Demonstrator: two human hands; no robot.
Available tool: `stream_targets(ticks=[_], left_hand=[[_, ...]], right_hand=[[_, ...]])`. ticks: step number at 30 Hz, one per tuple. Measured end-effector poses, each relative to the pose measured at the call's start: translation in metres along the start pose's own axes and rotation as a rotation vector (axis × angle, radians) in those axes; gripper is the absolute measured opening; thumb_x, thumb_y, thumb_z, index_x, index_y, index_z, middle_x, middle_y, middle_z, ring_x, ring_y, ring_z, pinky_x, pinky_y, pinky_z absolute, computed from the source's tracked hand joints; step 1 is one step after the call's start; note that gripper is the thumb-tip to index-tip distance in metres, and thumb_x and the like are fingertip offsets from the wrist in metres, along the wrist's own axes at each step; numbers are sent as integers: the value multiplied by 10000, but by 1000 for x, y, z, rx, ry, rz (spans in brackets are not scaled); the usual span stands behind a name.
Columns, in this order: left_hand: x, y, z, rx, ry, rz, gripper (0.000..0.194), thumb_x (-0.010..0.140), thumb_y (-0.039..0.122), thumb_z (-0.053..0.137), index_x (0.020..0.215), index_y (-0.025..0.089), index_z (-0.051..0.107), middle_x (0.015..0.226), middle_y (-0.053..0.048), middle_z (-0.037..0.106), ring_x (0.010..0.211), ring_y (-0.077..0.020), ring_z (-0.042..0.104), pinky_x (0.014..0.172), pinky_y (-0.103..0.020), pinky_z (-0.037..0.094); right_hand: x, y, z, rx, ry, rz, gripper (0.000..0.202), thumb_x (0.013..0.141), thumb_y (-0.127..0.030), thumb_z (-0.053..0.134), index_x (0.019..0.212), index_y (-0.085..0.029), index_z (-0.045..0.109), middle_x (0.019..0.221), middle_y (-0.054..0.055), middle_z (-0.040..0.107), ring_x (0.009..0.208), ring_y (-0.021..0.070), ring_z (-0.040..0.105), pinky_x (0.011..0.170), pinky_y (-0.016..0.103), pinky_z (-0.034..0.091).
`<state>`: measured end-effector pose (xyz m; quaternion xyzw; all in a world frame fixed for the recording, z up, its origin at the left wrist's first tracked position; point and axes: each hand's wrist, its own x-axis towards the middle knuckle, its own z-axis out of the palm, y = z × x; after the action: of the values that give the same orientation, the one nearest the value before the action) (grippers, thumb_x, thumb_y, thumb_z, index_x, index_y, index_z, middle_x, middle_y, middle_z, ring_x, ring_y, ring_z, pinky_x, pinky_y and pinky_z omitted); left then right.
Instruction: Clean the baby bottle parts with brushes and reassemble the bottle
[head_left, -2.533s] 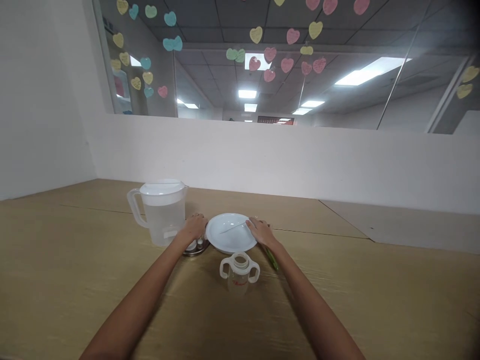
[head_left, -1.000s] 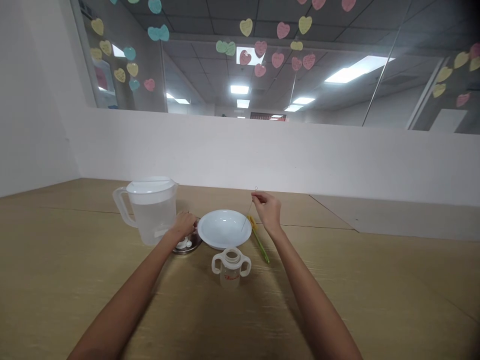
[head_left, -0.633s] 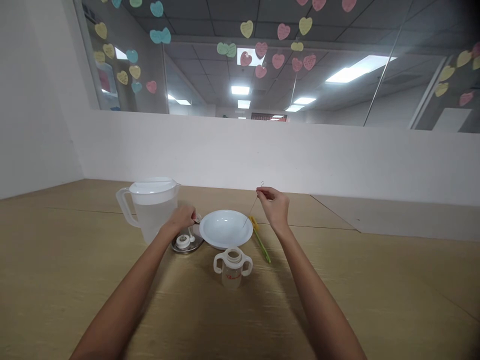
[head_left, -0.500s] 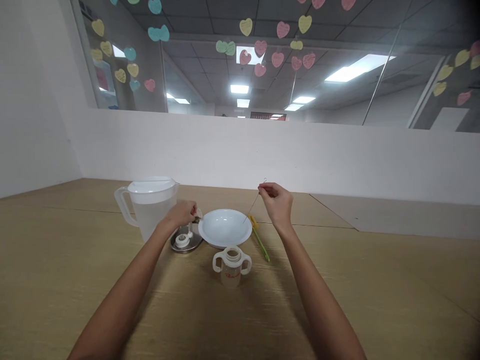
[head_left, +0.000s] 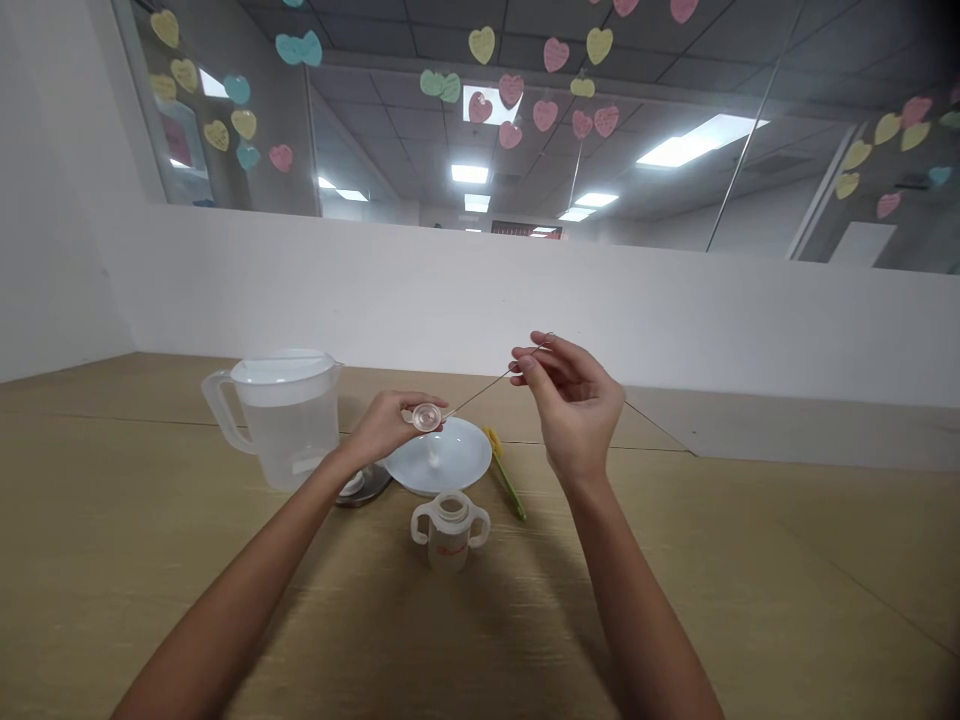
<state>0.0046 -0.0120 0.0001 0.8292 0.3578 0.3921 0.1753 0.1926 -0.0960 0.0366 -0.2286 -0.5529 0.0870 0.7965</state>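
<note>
My left hand pinches a small clear round piece above the left part of a white bowl. A thin wire brush slants between my hands, its lower end close to the clear piece. Thumb and fingers of my right hand hold its upper part, to the right of the bowl and higher. Whether the wire's tip touches the piece I cannot tell. In front of the bowl stands a translucent two-handled bottle with an open top and red lettering.
A lidded clear pitcher stands at the left. A metal tray with a white ring is partly behind my left forearm. Right of the bowl lies a green-handled brush with a yellow head. A white wall rises behind the table.
My left hand has moved right from over the tray to the bowl, with the clear piece now facing up. My right hand has shifted slightly right, and the wire slants more flatly towards the piece.
</note>
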Motion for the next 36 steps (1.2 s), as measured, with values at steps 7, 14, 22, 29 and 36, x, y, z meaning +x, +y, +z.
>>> stream_targets(ticks=[7,14,22,29,36], left_hand=[[-2,2,10,-74,-40,17,277,672,354,657,870,162,691,915,-38,700,851,-188,622,778,-263,461],[-1,2,8,-47,-101,8,327,644,405,670,868,166,679,872,-24,693,828,-193,603,747,-267,454],[-2,0,8,-71,-131,8,337,660,402,661,893,160,680,854,-25,686,817,-189,593,726,-259,449],[-2,-6,9,-128,-192,-98,752,695,355,650,1359,183,342,640,14,669,659,-158,608,676,-258,441],[-3,-3,10,-106,-126,-58,896,667,339,682,1408,189,202,665,36,683,678,-141,618,742,-243,438]], right_hand=[[-7,7,8,59,-112,19,113,728,-201,636,840,-199,637,798,14,685,682,153,651,651,334,568],[-12,4,8,-57,-154,-26,129,746,-209,611,871,-206,638,848,28,685,738,169,660,662,327,574],[-12,3,7,-123,-152,-79,144,748,-193,604,886,-211,641,848,24,686,720,160,654,661,319,570],[-9,15,7,-94,-172,3,134,738,-215,620,870,-196,639,821,29,682,695,150,645,659,314,563],[1,16,3,48,-109,137,159,687,-268,673,809,-176,627,769,24,672,609,128,622,616,314,568]])
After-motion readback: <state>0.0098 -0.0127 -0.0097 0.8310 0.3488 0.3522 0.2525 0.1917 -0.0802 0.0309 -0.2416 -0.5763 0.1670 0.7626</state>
